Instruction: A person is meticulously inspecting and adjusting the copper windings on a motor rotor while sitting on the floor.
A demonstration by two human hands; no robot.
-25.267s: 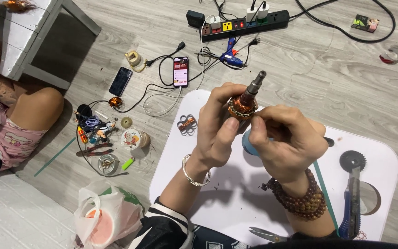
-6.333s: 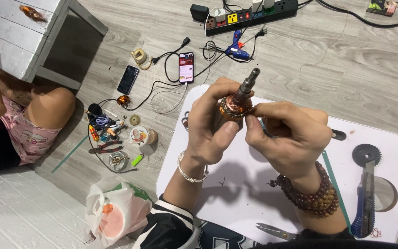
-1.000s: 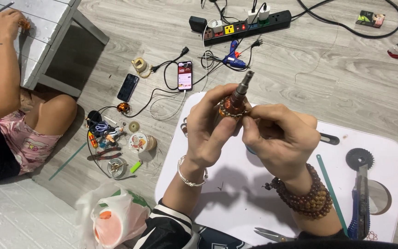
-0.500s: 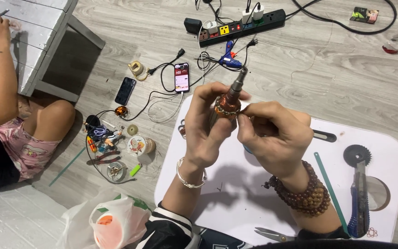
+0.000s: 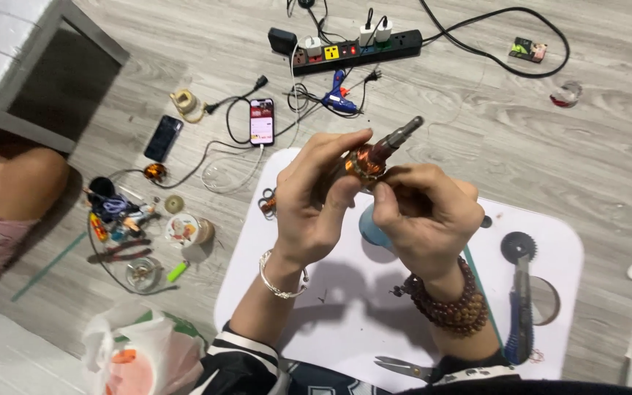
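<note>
My left hand [image 5: 314, 205] grips a small motor rotor [image 5: 374, 155] with copper windings and a grey steel shaft that points up and to the right. My right hand [image 5: 427, 213] pinches at the copper end of the same rotor from the right, fingertips against the windings. Both hands hover over a white board [image 5: 550, 241] on the floor. A silver bangle circles my left wrist and a brown bead bracelet my right. A blue round thing [image 5: 369, 228] lies on the board, partly hidden under my right hand.
A black gear wheel [image 5: 518, 246], a blue-handled tool [image 5: 521, 322] and scissors [image 5: 402, 368] lie on the board. On the wooden floor are a power strip [image 5: 360, 50], a blue glue gun [image 5: 338, 99], two phones [image 5: 261, 121], small parts [image 5: 129, 223] and a plastic bag [image 5: 137, 355]. Another person's leg [image 5: 16, 179] is at left.
The view has shifted slightly and my hands with the rotor sit a little lower and more to the right. The other person's arm at upper left is out of view.
</note>
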